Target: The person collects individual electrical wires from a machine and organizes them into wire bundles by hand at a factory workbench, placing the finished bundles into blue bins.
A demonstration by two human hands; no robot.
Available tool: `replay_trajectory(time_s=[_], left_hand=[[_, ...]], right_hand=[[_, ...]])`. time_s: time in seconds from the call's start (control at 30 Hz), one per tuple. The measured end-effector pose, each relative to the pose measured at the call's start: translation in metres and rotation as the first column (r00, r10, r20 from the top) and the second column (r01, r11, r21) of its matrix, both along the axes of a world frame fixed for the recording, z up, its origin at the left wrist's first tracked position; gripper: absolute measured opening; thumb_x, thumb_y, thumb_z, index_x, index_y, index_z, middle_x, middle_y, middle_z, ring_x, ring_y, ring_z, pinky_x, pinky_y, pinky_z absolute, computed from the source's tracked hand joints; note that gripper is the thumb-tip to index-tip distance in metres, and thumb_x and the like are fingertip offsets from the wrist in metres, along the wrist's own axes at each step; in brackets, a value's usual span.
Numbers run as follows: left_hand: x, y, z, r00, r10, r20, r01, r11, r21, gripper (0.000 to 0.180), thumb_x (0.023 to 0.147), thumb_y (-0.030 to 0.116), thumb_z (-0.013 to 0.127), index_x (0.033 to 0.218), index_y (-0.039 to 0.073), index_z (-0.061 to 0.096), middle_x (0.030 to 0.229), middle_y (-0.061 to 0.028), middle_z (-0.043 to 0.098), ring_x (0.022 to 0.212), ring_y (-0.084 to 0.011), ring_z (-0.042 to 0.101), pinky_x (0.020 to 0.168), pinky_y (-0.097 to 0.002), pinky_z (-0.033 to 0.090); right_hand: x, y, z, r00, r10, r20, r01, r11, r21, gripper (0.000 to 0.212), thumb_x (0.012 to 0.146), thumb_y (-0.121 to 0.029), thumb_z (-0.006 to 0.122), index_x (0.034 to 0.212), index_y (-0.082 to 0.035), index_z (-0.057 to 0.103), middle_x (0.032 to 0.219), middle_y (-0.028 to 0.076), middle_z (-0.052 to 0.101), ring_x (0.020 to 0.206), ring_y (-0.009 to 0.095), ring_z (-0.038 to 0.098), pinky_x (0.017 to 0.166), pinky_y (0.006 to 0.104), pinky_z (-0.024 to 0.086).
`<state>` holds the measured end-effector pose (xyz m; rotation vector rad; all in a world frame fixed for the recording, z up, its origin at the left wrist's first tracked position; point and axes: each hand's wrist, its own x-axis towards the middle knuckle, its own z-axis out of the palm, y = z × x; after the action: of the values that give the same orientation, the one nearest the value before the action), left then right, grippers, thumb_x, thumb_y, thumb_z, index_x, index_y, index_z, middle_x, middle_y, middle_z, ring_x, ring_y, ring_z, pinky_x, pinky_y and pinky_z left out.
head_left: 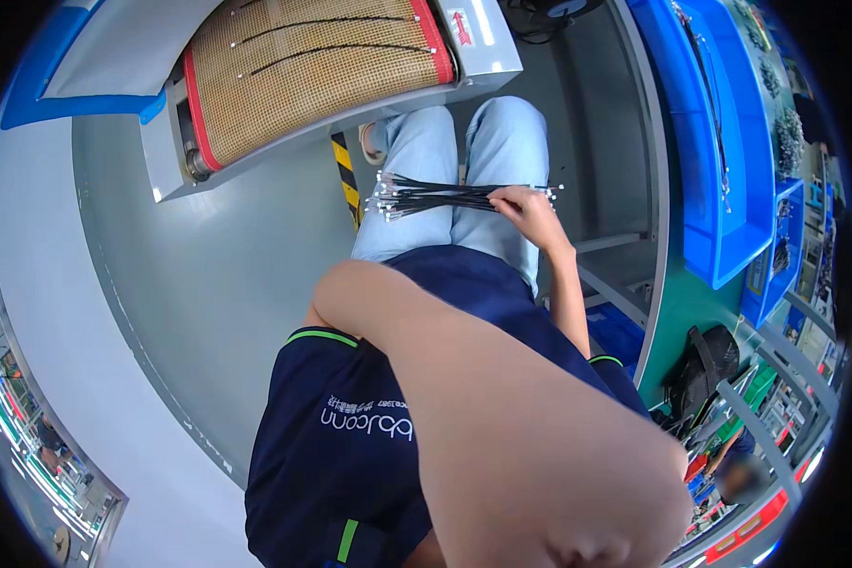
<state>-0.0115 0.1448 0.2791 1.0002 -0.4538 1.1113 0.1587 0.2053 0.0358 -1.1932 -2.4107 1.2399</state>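
My right hand (530, 213) rests over my lap and grips a bundle of thin black cables (440, 197) with small white ends. The bundle lies crosswise over my light blue jeans, its left ends fanned out past my left thigh. My left forearm (502, 417) is raised close to the camera and fills the lower middle of the view; its hand is out of sight. Two black cables (336, 33) lie on the tan mesh conveyor belt (256, 104) ahead of my knees.
The conveyor's grey metal frame (483, 47) stands ahead of me, with a yellow-and-black striped post (348, 175) below it. Long blue bins (719, 142) sit on a green bench at the right. A black bag (705, 369) hangs low on the right. Grey floor spreads to the left.
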Motion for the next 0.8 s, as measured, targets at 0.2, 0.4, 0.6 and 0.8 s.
replay_trajectory(time_s=[0.2,0.4,0.6,0.8], left_hand=[[0.02,-0.006,-0.014,0.944,-0.324,0.055,0.315,0.94,0.133,0.034,0.091,0.03,0.055,0.109,0.007,0.038,0.097,-0.0116,0.049,0.082,-0.0277,0.051,0.073,-0.0329,0.041],[0.041,0.004,-0.018,0.77,-0.635,0.061,0.588,0.743,0.319,0.052,0.091,0.037,0.055,0.128,0.009,0.033,0.112,-0.0146,0.05,0.097,-0.0294,0.053,0.084,-0.0333,0.043],[0.051,0.01,-0.02,0.547,-0.837,0.003,0.738,0.484,0.47,0.067,0.091,0.043,0.055,0.144,0.01,0.029,0.126,-0.0171,0.051,0.109,-0.0307,0.055,0.094,-0.0336,0.045],[0.01,0.009,-0.102,0.883,-0.214,-0.417,0.1,0.955,-0.279,0.038,0.098,0.027,0.046,0.074,0.001,0.058,0.068,-0.0056,0.06,0.058,-0.0157,0.059,0.053,-0.0251,0.046]], right_hand=[[0.005,-0.004,-0.011,0.998,-0.037,0.042,0.038,0.999,-0.006,0.015,0.085,-0.012,0.061,0.094,-0.002,0.068,0.09,0.014,0.067,0.08,0.03,0.065,0.072,0.0349,0.05],[0.006,-0.005,-0.02,0.998,-0.028,0.054,0.028,1.0,-0.006,0.015,0.085,-0.012,0.061,0.094,-0.001,0.068,0.088,0.014,0.067,0.078,0.029,0.064,0.071,0.0349,0.05],[0.008,0.002,-0.032,1.0,0.0,0.029,0.0,1.0,0.02,0.015,0.086,-0.013,0.061,0.092,-0.002,0.068,0.088,0.013,0.067,0.077,0.03,0.064,0.071,0.0352,0.05],[0.01,0.017,-0.038,0.996,0.084,0.025,-0.087,0.975,0.204,0.02,0.08,-0.013,0.064,0.099,-0.007,0.066,0.095,0.01,0.063,0.097,0.03,0.056,0.085,0.0376,0.046]])
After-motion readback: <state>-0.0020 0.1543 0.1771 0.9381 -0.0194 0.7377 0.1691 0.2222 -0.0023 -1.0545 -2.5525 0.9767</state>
